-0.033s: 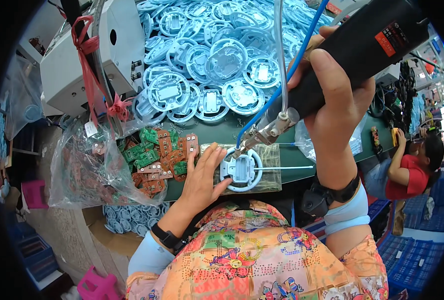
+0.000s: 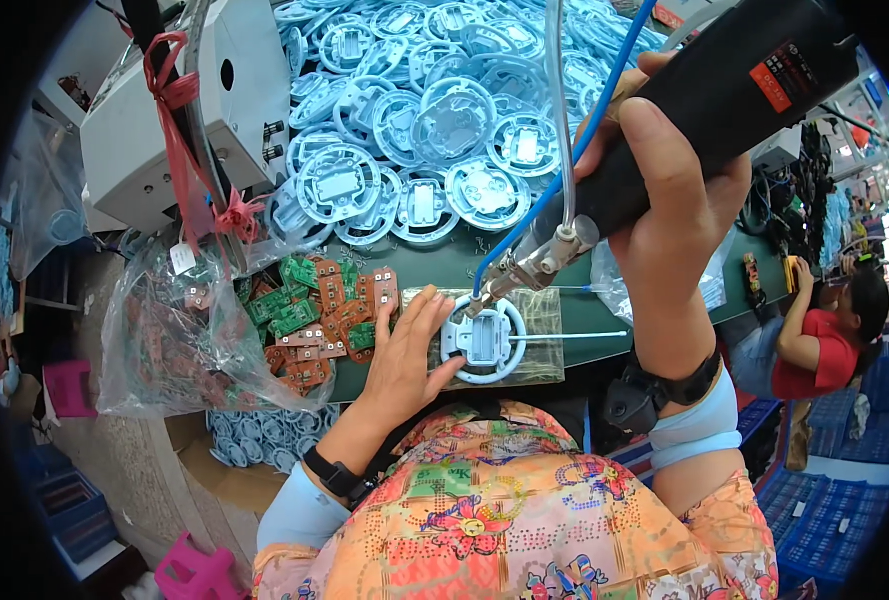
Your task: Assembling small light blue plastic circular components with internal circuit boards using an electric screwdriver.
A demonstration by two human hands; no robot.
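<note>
One blue ring-shaped part (image 2: 483, 338) lies on one flat, glossy block (image 2: 545, 372) on the green table (image 2: 600, 350), just in front of the person. It is smooth moulded plastic, a round rim about a rectangular recess. One thin, pale, straight rod (image 2: 575, 336) reaches rightward from beside it.

Two bare hands are at work. The left hand (image 2: 400, 360) lies flat against the ring's left side, its fingers loosely spread rather than clenched, the thumb at the lower rim. The right hand (image 2: 675, 200) has its fingers wrapped around one black cylindrical power driver (image 2: 735, 80), tilted, its shiny metal nose at the ring's upper left; I cannot tell whether the tip touches. One blue hose (image 2: 535, 212) and one clear, flexible tube (image 2: 568, 130) run to that nose.

Beyond lies a heap of similar blue rings (image 2: 455, 115), too overlapped to count. To the left, flat green and orange-brown circuit boards (image 2: 335, 310), likewise uncountable, spill from one crinkled transparent bag (image 2: 155, 350). Two pink plastic stools (image 2: 197, 568) stand on the floor.
</note>
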